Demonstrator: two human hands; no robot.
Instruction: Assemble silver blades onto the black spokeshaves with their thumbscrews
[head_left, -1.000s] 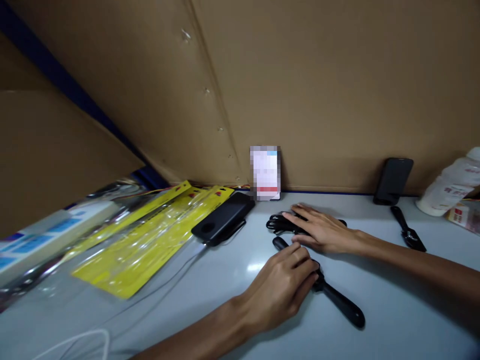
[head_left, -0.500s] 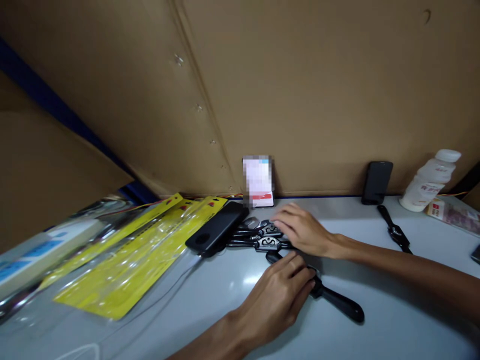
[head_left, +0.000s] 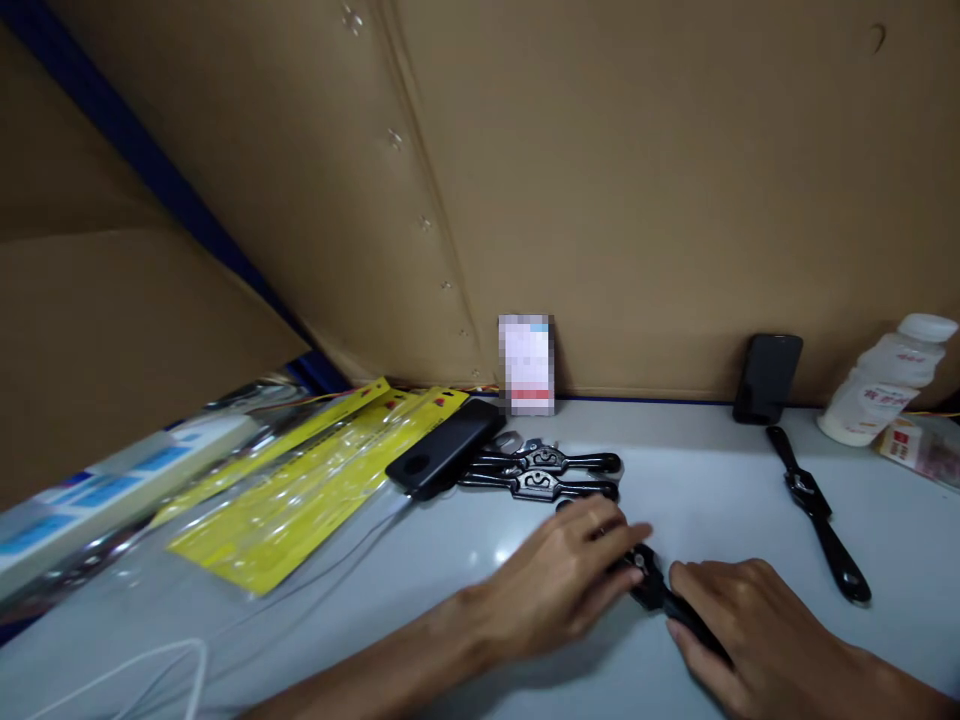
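Note:
A black metal spokeshave (head_left: 652,588) lies at a slant near the front of the table, with both of my hands on it. My left hand (head_left: 566,560) is closed around its far handle and middle, covering most of that end. Its near handle is gripped by my right hand (head_left: 765,630), thumb on one side and fingers on the other. Just beyond my left hand, two more black spokeshaves (head_left: 536,485) lie side by side. Another spokeshave (head_left: 810,500) rests alone at the right.
Yellow-backed clear packages (head_left: 300,510) cover the left, beside a white power strip (head_left: 112,500). A black power bank (head_left: 446,450) with a cable touches them. One lit phone (head_left: 527,365) and one dark phone (head_left: 768,380) lean on the brown wall. A bottle (head_left: 881,385) stands far right.
My right hand has left the two spokeshaves at the back and come down to the near handle of the front one. My left hand has stayed on that spokeshave. The view has shifted slightly.

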